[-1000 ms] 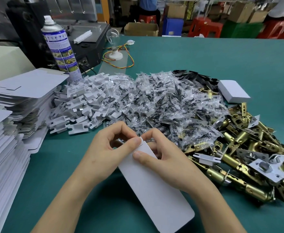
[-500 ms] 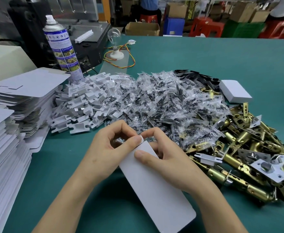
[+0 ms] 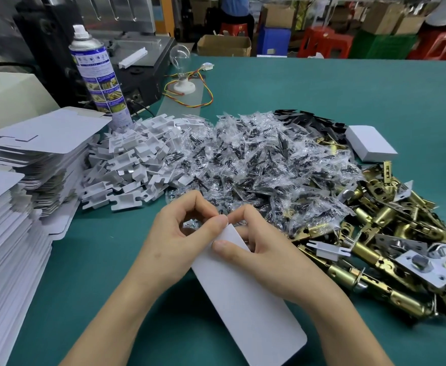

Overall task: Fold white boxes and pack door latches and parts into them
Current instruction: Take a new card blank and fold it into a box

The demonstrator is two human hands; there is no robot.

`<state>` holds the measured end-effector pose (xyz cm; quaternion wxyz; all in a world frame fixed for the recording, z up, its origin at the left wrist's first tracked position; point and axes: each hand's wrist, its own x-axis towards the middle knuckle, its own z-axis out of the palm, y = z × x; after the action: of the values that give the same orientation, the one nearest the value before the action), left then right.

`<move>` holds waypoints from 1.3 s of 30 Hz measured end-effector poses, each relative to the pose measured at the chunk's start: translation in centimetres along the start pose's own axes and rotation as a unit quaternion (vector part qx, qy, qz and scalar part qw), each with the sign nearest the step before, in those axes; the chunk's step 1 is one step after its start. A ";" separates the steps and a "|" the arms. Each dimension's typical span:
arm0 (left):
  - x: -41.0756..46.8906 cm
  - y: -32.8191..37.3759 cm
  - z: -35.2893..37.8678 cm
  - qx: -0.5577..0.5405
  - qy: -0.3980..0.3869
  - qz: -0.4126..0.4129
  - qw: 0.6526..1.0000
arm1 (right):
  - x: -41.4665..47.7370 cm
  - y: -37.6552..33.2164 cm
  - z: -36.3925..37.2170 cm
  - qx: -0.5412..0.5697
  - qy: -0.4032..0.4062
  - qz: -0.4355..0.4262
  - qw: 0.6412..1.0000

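Hardly anything has shifted over the last second: our hands keep the same grip at the same spot, and only our view has drifted slightly. Our left hand [image 3: 174,241] and right hand [image 3: 269,254] meet at the far end of the white box [image 3: 248,307], which lies long and flat, slanting from between our hands down toward our right forearm, above the green table [image 3: 322,96]. Both thumbs press on its top face, and the curled fingers [image 3: 198,199] of each hand arch over the far edge and pinch it; we cannot tell what they do behind it.

Just beyond our hands lies a wide heap of clear screw packets [image 3: 256,165]. White plastic pieces [image 3: 126,165] are piled to its left, and the brass door latches [image 3: 390,233] are heaped at our right. Flat box blanks [image 3: 45,138] are stacked along the left edge, with a spray can [image 3: 97,75] upright behind them. A closed white carton [image 3: 369,143] sits past the latches, and a light bulb [image 3: 181,55] stands farther back.
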<state>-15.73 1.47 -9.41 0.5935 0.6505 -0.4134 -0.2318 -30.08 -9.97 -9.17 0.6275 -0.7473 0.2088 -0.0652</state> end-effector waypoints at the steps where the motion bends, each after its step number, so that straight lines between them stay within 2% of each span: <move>1: 0.0 0.0 0.1 -0.006 -0.001 -0.004 1.000 | 0.0 0.0 0.0 0.006 -0.005 0.003 1.000; 4: 0.1 -0.2 0.2 -0.024 0.002 -0.019 1.000 | 0.2 0.1 0.2 0.010 0.009 0.001 1.000; 6: 0.2 -0.5 0.4 -0.043 -0.004 -0.046 0.998 | 0.3 0.1 0.4 -0.013 0.068 -0.003 0.998; 9: 0.2 -0.7 0.8 -0.051 -0.030 -0.092 0.994 | 0.6 0.1 0.6 -0.112 0.155 -0.023 0.981; 11: 0.1 -0.6 0.9 -0.029 -0.015 -0.099 0.995 | 0.6 -0.2 0.9 -0.181 0.180 -0.032 0.966; 13: 0.2 -0.5 0.8 -0.018 0.023 -0.095 0.995 | 0.2 -0.7 1.6 -0.259 0.191 -0.029 0.946; 15: 0.3 -0.4 0.6 -0.025 0.068 -0.093 0.993 | -0.3 -1.3 2.6 -0.360 0.193 -0.039 0.912; 18: 0.2 -0.3 0.3 -0.018 0.119 -0.096 0.988 | -0.9 -1.7 4.5 -0.445 0.147 -0.040 0.883; 21: 0.1 0.1 0.0 -0.072 0.099 -0.130 0.984 | -1.1 -1.7 5.1 -0.456 0.143 -0.045 0.877; 24: 0.2 1.3 -1.0 -0.171 0.018 -0.177 0.969 | -1.2 -1.8 3.9 -0.411 0.184 -0.083 0.889; 28: 0.4 1.9 -2.9 -0.270 -0.009 -0.165 0.948 | -1.2 -2.0 3.2 -0.373 0.202 -0.125 0.897; 30: 0.4 2.1 -3.2 -0.273 0.002 -0.141 0.952 | -1.3 -2.2 3.5 -0.356 0.217 -0.145 0.897; 34: 0.3 2.1 -2.9 -0.194 0.022 -0.075 0.978 | -1.2 -2.2 3.8 -0.342 0.231 -0.155 0.898; 39: 0.2 2.0 -2.3 -0.177 0.053 -0.058 0.981 | -1.0 -1.8 4.0 -0.341 0.222 -0.143 0.902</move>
<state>-14.31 2.74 -7.04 0.7060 0.5693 -0.2953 -0.3005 -29.14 -5.65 -8.06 0.2554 -0.9035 0.2435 -0.2432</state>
